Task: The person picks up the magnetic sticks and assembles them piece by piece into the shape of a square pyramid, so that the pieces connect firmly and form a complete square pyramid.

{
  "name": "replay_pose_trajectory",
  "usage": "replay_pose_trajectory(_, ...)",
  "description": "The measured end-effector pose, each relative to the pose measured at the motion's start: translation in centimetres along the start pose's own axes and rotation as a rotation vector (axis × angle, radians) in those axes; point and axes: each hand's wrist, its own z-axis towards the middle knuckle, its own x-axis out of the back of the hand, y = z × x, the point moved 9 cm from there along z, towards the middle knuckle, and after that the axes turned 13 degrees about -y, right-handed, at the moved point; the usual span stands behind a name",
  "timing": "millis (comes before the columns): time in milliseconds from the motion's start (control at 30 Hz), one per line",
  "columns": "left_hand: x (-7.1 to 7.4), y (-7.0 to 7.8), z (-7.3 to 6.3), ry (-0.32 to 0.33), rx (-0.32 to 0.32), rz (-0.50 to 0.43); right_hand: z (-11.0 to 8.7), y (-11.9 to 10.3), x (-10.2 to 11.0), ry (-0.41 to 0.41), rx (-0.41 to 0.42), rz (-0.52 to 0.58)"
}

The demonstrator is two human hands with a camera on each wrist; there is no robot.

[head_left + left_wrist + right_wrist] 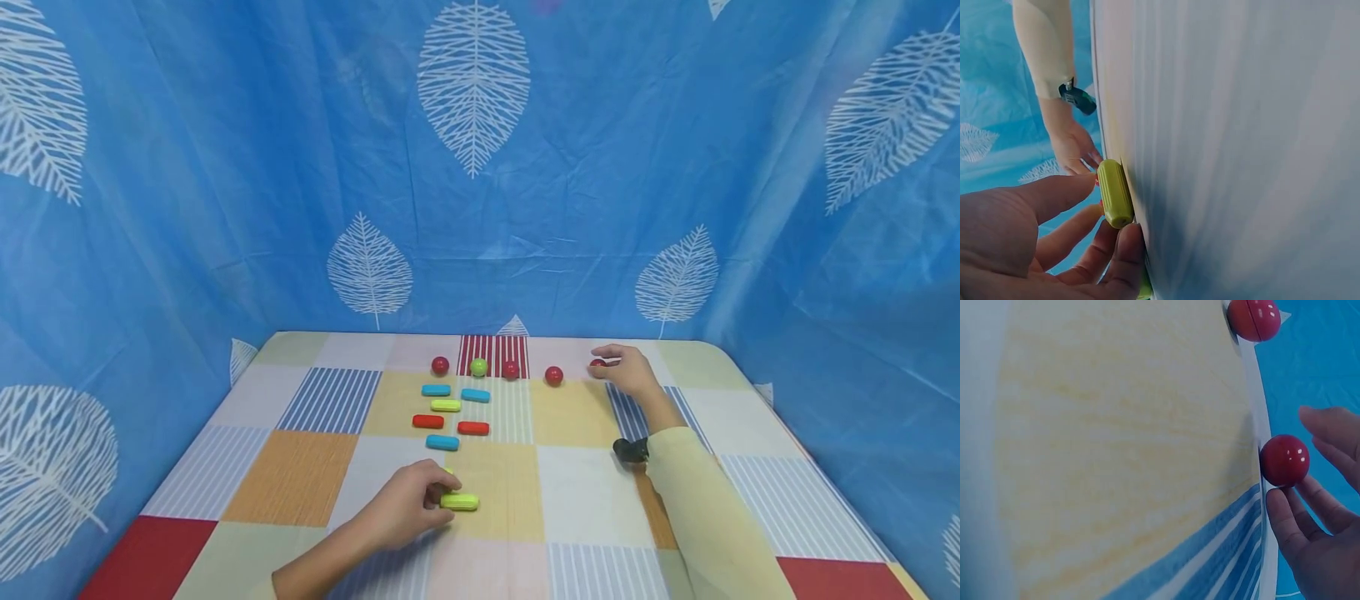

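At the table's near side my left hand (408, 504) holds a ribbed yellow-green capsule-shaped piece (1115, 194) between thumb and fingertips. A second yellow-green piece (1145, 289) is mostly hidden behind those fingers. Toward the back right, my right hand (628, 371) is spread around a glossy red ball (1285, 460) on the cloth. One fingertip appears to touch the ball from below in the right wrist view, while a gap separates the upper digits from it. Another red ball (553, 376) lies just left of that hand.
Farther left along the back are a green ball (478, 367) and red balls (440, 366). Between them and my left hand lie blue pieces (442, 442), red pieces (428, 422) and a yellow-green one. A blue curtain (480, 250) surrounds the patchwork-covered table (585, 487).
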Motion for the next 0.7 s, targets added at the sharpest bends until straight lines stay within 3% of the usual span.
replay_pose_trajectory(333,-0.2,0.2,1.2,-0.034,0.017,0.071,0.3,0.7,-0.3,-0.007,-0.069,0.038)
replay_pose_trajectory(700,-0.4,-0.3,2.0,-0.065,0.068,0.062,0.3,1.3,-0.5,-0.007,-0.105,0.030)
